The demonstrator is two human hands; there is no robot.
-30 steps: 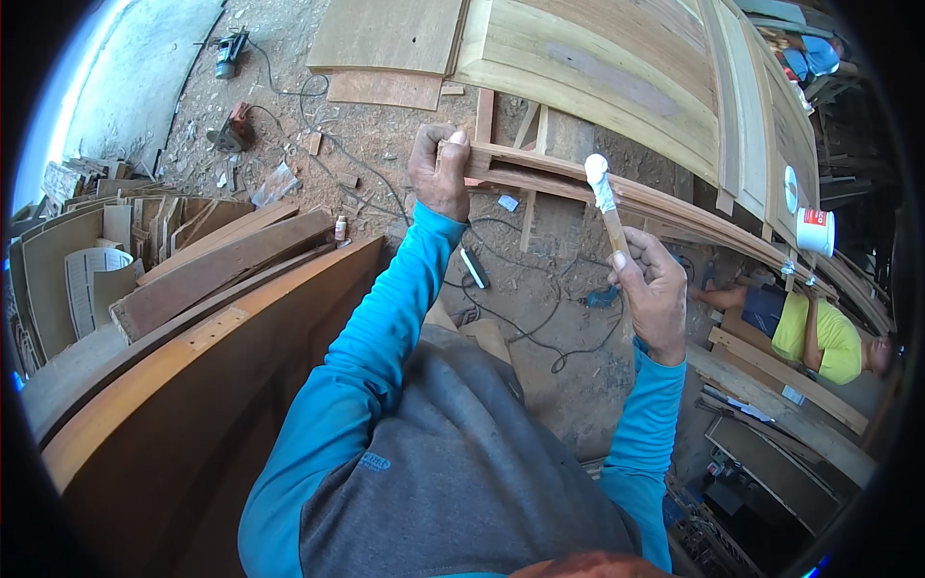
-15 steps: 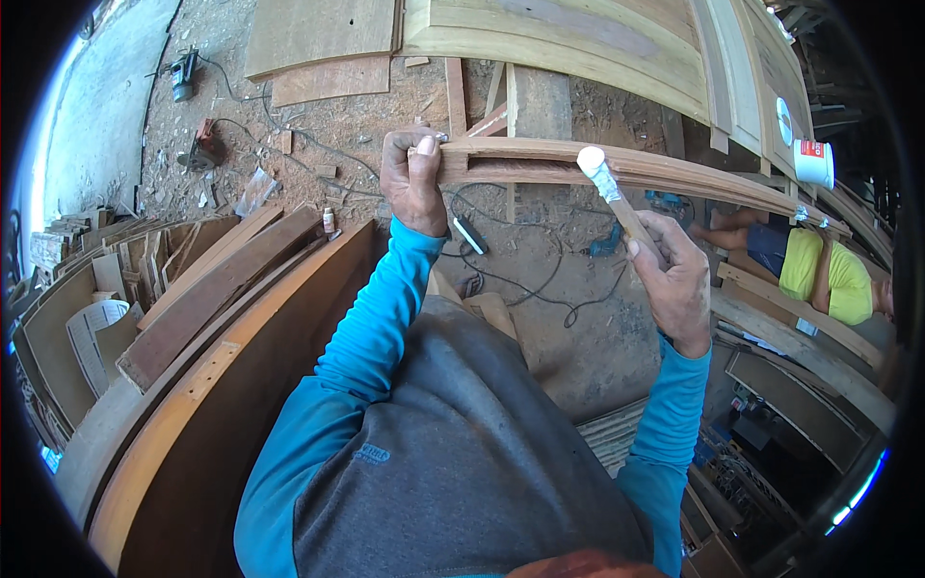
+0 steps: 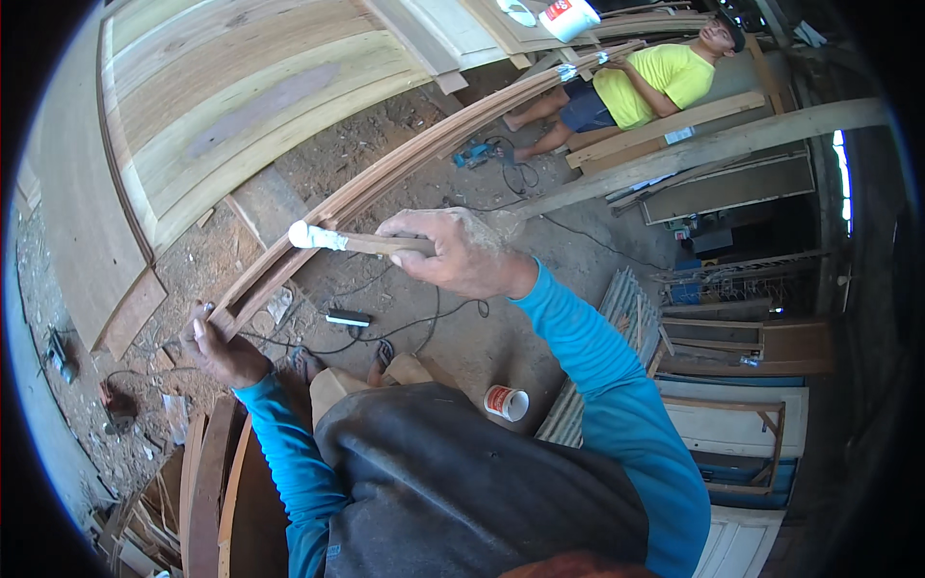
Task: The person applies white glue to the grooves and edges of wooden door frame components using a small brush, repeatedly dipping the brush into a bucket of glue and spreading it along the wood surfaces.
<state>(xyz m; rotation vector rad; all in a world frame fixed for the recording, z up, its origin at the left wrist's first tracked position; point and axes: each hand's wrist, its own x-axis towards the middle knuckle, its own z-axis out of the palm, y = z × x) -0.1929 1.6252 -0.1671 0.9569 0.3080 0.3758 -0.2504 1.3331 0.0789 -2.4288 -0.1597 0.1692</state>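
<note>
My left hand [image 3: 226, 354] is closed around the near end of a long, slightly curved wooden piece [image 3: 424, 140] with a slot cut along it. From that hand the piece runs up to the far right, where white bands are wrapped round it. My right hand [image 3: 467, 252] grips a short wooden stick [image 3: 371, 244], thumb and fingers pinching its bare end. The stick's other end carries a thick white paste-like blob, held over or against the piece beside the slot; contact is unclear.
A co-worker in a yellow shirt [image 3: 665, 77] sits at the far end of the piece. Panels [image 3: 251, 116] lie at the upper left, with a white tub [image 3: 568, 17] beyond. A fallen tub [image 3: 506, 403], cords and a blue power tool [image 3: 474, 154] lie on the floor.
The view has turned right, so the wooden piece now slants across it. My right hand has swung the stick round to point left, its white tip nearer my left hand.
</note>
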